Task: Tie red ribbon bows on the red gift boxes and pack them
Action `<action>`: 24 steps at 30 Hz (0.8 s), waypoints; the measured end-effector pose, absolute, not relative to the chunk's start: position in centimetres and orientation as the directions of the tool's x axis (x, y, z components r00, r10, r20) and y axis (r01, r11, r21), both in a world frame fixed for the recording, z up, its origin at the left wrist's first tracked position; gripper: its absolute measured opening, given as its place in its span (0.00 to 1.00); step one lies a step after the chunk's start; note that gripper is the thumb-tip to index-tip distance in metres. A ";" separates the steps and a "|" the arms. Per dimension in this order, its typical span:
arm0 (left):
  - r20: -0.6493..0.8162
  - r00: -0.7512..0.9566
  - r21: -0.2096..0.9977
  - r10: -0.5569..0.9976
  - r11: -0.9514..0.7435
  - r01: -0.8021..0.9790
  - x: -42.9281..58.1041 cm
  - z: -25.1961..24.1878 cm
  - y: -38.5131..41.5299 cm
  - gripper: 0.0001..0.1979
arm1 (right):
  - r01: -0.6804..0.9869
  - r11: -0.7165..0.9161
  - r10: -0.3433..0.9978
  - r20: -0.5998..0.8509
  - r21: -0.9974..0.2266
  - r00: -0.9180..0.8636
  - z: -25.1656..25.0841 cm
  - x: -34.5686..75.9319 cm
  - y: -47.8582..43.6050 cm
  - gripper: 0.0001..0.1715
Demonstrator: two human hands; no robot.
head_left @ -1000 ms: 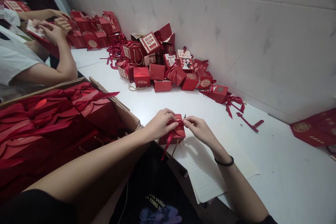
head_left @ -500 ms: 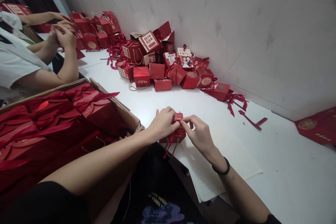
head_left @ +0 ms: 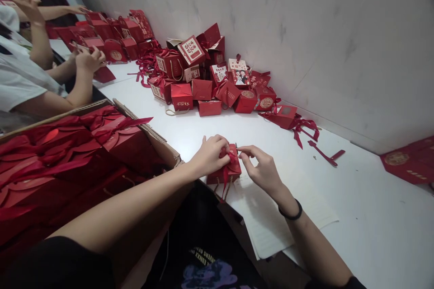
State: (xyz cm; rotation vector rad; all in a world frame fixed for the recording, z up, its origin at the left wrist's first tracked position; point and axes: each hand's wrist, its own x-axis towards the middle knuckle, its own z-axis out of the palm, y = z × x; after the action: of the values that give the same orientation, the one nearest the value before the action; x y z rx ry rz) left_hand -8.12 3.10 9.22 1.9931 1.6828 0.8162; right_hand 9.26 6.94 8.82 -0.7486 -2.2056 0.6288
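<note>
A small red gift box point(head_left: 233, 172) with twisted cord handles sits at the table edge in front of me. My left hand point(head_left: 210, 157) is closed over its top left, pinching a red ribbon point(head_left: 225, 176) whose tail hangs down the front. Its fingertips are partly hidden by the hand itself. Just right of the box, my right hand point(head_left: 260, 168) has thumb and index finger slightly apart, with no ribbon visible between them. A tiny dark object point(head_left: 236, 145) shows by the index fingertip; I cannot make out what it is.
A cardboard carton point(head_left: 162, 146) of ribboned red boxes stands at my left. Against the wall lies a heap of red boxes point(head_left: 210, 107) with ribbons. Paper sheets point(head_left: 271, 230) lie right of my box, a loose red strap point(head_left: 327, 155) farther off. Co-workers' arms point(head_left: 73, 99) reach in from the left.
My right hand has come off the ribbon and moved slightly right. My left hand stays on the box's top. A co-worker at the left has raised a hand.
</note>
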 end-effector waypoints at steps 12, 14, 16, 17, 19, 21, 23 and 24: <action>0.184 0.177 0.732 0.967 -0.255 0.632 -9.2 8.9 3.2 0.03 | 0.372 0.616 0.752 0.378 -0.694 -0.540 7.9 8.7 7.8 0.07; 0.183 0.169 0.734 0.968 -0.249 0.632 -9.3 9.1 3.1 0.03 | 0.450 0.530 0.808 0.267 -0.718 -0.526 7.9 8.7 7.8 0.08; 0.173 0.177 0.710 0.969 -0.247 0.660 -9.3 9.3 2.9 0.06 | 0.500 0.451 0.835 0.153 -0.739 -0.528 8.0 8.9 7.8 0.09; 0.168 0.186 0.685 0.968 -0.251 0.684 -9.3 9.4 2.8 0.08 | 0.512 0.419 0.839 0.105 -0.750 -0.533 8.1 8.9 7.8 0.10; 0.171 0.210 0.631 0.963 -0.270 0.727 -9.2 9.5 2.7 0.10 | 0.519 0.386 0.828 0.039 -0.763 -0.559 8.2 9.0 7.7 0.12; 0.186 0.217 0.608 0.958 -0.286 0.741 -9.2 9.4 2.7 0.08 | 0.512 0.383 0.798 -0.005 -0.769 -0.603 8.3 9.1 7.6 0.14; 0.197 0.205 0.620 0.959 -0.284 0.731 -9.3 9.1 2.8 0.06 | 0.499 0.380 0.763 -0.042 -0.779 -0.645 8.6 9.1 7.5 0.15; 0.199 0.197 0.627 0.960 -0.280 0.727 -9.3 9.0 2.8 0.06 | 0.498 0.373 0.747 -0.064 -0.783 -0.661 8.8 9.1 7.4 0.15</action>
State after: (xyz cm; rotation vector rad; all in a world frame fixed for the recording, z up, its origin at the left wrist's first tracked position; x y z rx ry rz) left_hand -9.31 2.85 8.99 2.0841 1.5769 0.8005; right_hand 9.13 7.39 8.82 -1.0964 -2.3363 1.1743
